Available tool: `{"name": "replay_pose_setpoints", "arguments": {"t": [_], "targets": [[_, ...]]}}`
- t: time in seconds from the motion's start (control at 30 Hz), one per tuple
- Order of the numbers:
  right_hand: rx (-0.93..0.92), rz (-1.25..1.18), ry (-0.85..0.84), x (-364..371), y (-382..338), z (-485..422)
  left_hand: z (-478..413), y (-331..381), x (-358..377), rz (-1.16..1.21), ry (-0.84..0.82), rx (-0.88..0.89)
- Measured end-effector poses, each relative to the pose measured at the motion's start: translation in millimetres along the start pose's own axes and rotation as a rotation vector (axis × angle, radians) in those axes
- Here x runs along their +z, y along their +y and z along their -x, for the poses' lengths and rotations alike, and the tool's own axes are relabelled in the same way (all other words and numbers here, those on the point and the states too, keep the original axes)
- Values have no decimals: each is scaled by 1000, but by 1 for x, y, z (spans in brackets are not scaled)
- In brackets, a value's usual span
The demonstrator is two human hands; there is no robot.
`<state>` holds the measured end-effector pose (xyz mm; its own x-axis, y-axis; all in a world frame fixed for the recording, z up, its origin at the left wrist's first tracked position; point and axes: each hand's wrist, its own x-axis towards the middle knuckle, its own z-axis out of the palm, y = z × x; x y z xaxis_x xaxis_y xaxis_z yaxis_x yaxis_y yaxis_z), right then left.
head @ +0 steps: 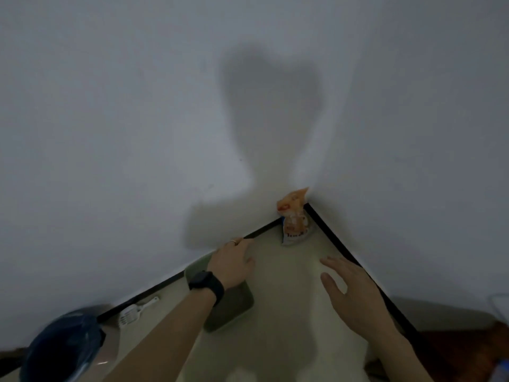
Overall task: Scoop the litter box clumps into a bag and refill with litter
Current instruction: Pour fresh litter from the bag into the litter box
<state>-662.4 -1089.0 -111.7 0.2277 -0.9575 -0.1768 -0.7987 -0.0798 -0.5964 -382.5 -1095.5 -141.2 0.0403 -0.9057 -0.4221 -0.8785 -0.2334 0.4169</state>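
Smooth floor [289,274], rounded litter box [234,307]

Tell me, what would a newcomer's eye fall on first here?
A big dark shadow of the person falls on the white wall above the room's corner, where an orange litter bag stands on the floor. Below it, two bare hands reach forward. The left hand, with a black watch on its wrist, is over the far end of a green litter box, and the right hand hovers open beside it.
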Motion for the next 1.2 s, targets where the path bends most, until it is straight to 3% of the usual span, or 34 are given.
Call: {"name": "replay_pose_setpoints", "arguments": {"t": [0.27, 0.63, 0.93, 1.2], "targets": [[48, 51, -154, -16, 86, -97, -127, 45, 34, -23, -155, -65], [179, 27, -316, 12, 199, -344, -414, 79, 94, 93, -316, -255], [190, -36, -459, 147, 310, -529, -583, 32, 211, 507, -133, -679], [318, -257, -393, 312, 364, -659, -683, -44, 306, 604, 66, -717]]}}
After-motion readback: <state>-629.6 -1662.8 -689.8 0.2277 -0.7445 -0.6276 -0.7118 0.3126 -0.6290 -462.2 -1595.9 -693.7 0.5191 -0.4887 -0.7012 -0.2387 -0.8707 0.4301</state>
